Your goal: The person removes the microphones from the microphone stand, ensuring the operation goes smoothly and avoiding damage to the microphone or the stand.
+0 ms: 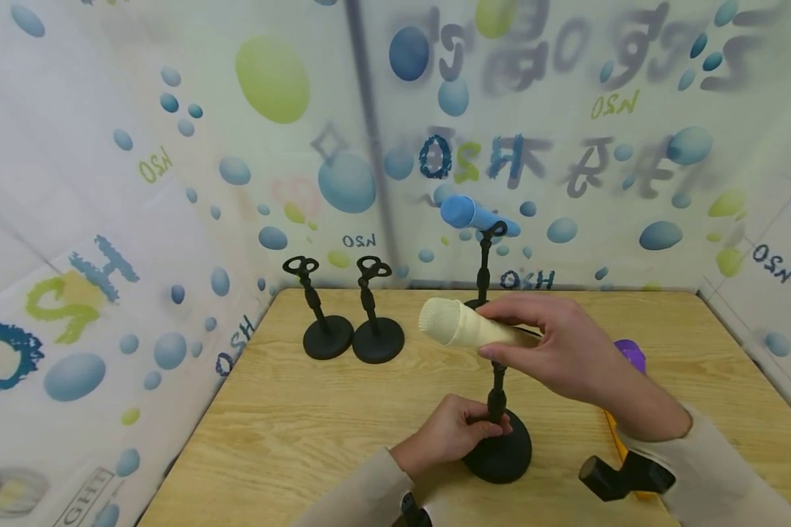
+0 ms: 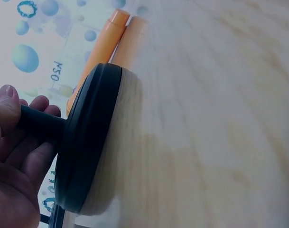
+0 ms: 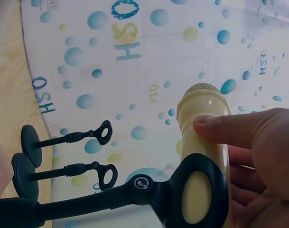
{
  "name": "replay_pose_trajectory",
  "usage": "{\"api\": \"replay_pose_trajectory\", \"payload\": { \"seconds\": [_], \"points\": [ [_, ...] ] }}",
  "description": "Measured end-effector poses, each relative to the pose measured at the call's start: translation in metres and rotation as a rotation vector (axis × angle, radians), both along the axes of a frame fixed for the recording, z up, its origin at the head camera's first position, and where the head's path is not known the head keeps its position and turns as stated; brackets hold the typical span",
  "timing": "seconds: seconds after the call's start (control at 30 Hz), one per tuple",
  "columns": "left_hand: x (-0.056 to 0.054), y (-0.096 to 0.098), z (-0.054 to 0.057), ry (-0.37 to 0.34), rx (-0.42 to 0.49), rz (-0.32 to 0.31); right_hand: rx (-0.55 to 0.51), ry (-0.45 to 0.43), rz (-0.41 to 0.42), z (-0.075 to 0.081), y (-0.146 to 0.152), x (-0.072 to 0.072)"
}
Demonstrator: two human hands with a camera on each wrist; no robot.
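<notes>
My right hand [image 1: 567, 351] grips a cream microphone [image 1: 461, 322] by its body, thumb and fingers on either side, with the mesh head pointing left. A black microphone stand [image 1: 501, 454] is under it, upright on its round base. In the right wrist view the stand's ring clip [image 3: 170, 190] overlaps the lower body of the cream microphone [image 3: 201, 107]; whether the microphone sits in the clip I cannot tell. My left hand [image 1: 451, 432] holds the stand's pole low, just above the base. In the left wrist view, its fingers [image 2: 40, 156] curl about the pole.
Two bare black stands [image 1: 327, 337] [image 1: 379, 339] are side by side at the back left. Farther back, a blue microphone [image 1: 477, 214] rests in another stand. A purple microphone [image 1: 630, 354] and an orange one [image 2: 104, 42] lie at right, partly behind my right forearm. Patterned sheeting [image 1: 277, 146] surrounds the wooden table [image 1: 270, 439].
</notes>
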State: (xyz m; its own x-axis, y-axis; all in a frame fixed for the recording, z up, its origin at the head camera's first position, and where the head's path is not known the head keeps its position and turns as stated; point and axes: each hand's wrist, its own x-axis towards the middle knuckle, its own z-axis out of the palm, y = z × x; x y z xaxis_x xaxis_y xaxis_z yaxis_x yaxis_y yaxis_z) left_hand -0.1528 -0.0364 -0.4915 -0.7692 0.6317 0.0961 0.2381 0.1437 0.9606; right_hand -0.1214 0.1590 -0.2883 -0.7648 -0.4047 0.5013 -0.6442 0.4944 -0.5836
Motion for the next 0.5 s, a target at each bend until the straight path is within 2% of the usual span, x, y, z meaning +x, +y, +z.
{"api": "replay_pose_trajectory", "payload": {
  "seconds": [0.3,0.5],
  "points": [
    [-0.0022,-0.0005,0.0028,0.006,-0.042,-0.012,0.012,0.02,0.007,0.0025,-0.0031,-0.0018],
    [-0.0023,0.0004,0.0027,-0.009,-0.026,-0.005,-0.006,0.003,0.027,0.0037,-0.0052,-0.0031]
  ]
}}
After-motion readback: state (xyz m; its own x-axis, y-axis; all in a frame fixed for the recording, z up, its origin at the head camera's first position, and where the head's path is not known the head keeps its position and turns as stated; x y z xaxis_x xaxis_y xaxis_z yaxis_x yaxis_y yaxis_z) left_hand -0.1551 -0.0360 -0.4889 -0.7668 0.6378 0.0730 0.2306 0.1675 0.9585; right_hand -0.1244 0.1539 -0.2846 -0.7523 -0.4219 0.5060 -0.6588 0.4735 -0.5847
